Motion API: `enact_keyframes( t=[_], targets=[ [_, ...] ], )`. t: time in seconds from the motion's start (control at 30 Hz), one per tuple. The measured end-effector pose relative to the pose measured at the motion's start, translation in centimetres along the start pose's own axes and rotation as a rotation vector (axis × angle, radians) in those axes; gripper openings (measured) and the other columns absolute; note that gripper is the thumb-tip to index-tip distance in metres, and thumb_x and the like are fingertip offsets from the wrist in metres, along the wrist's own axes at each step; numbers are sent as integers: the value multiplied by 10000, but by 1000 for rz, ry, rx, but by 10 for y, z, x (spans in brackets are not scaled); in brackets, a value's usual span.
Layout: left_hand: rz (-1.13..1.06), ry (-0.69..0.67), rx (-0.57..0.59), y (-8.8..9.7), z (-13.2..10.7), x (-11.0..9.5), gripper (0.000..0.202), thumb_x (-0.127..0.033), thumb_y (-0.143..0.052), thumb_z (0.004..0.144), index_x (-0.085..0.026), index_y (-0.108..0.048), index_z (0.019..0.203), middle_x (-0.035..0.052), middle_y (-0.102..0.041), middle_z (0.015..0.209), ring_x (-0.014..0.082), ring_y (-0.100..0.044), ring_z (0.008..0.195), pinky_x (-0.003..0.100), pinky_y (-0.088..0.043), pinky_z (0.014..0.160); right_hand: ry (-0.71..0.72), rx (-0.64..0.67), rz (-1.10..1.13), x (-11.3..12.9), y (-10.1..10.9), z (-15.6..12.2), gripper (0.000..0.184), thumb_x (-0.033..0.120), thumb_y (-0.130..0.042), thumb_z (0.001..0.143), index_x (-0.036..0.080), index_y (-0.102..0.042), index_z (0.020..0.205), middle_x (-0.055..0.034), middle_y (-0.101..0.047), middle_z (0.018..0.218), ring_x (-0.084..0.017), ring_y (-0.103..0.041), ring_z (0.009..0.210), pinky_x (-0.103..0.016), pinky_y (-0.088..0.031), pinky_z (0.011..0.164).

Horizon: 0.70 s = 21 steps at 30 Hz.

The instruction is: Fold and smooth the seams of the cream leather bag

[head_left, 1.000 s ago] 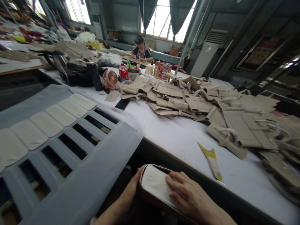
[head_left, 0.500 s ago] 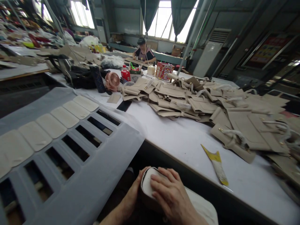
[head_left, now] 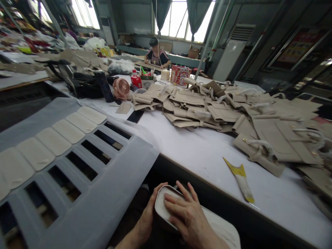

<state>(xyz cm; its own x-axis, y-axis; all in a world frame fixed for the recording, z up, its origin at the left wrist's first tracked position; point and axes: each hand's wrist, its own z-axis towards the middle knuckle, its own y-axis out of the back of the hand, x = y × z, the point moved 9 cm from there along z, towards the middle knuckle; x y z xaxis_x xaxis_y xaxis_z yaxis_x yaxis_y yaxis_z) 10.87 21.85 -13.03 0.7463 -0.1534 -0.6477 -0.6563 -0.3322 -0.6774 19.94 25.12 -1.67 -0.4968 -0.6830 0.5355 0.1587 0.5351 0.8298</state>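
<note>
Low in the view, in front of the table edge, is a rounded box-like piece (head_left: 161,207) with a pale flat top and a darker side wall. My left hand (head_left: 149,212) is curved around its left side, thumb side up, gripping the rim. Across the pale top lies my right hand (head_left: 185,209), its fingers stretched and spread. Some fingertips touch the surface, while others reach past the far rim. Beneath my right forearm is a white rounded slab (head_left: 223,223), partly hidden. The underside of the box-like piece is out of sight.
At left, a grey slotted board (head_left: 103,180) carries a row of pale rounded panels (head_left: 53,141). Beige bag parts (head_left: 228,114) are heaped on the white table (head_left: 186,148). A yellow-ended scraper-like tool (head_left: 240,178) lies nearer. Behind are a pink fan (head_left: 121,89) and a seated person (head_left: 157,57).
The fingers of my right hand have spread apart and lifted a little at the far rim. My left hand keeps its hold. The camera view has shifted slightly.
</note>
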Motion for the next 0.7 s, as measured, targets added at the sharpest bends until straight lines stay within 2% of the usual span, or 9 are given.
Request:
enact_keyframes(
  t=[0.1, 0.33, 0.47, 0.63, 0.7],
  targets=[
    [-27, 21, 10, 3, 2, 5, 469, -490, -398, 976, -197, -568, 1301, 83, -573, 1356, 283, -436, 1325, 428, -221, 1178, -1, -39, 2, 0, -3, -1, 440, 298, -496, 961, 425, -450, 1380, 71, -495, 1451, -308, -96, 1481, -652, -27, 1162],
    [-6, 67, 30, 19, 3, 12, 476, -446, -397, 986, -178, -516, 1361, 98, -520, 1421, 293, -386, 1371, 435, -206, 1190, -4, -87, 40, 5, -1, -3, 339, 260, -469, 964, 383, -547, 1270, 96, -507, 1438, -258, -96, 1486, -589, 7, 1185],
    [28, 102, 72, 21, 5, 4, 443, -384, -416, 983, -154, -538, 1342, 109, -528, 1415, 296, -401, 1365, 432, -221, 1187, -18, -99, 79, 2, -2, -5, 368, 253, -458, 967, 380, -523, 1307, 84, -484, 1459, -249, -108, 1485, -580, 25, 1181],
    [80, 179, 113, 18, 6, -4, 415, -338, -443, 986, -167, -547, 1349, 80, -503, 1445, 250, -380, 1386, 375, -206, 1196, -55, -112, 151, -3, -3, -7, 368, 269, -466, 969, 417, -518, 1302, 122, -493, 1445, -239, -89, 1487, -555, 80, 1177],
    [104, 205, 120, 14, 6, -7, 417, -356, -484, 972, -171, -564, 1337, 84, -524, 1426, 256, -399, 1374, 381, -220, 1191, -69, -103, 176, -5, -4, -7, 388, 274, -464, 970, 439, -497, 1320, 133, -490, 1445, -240, -79, 1487, -552, 97, 1173]
  ],
)
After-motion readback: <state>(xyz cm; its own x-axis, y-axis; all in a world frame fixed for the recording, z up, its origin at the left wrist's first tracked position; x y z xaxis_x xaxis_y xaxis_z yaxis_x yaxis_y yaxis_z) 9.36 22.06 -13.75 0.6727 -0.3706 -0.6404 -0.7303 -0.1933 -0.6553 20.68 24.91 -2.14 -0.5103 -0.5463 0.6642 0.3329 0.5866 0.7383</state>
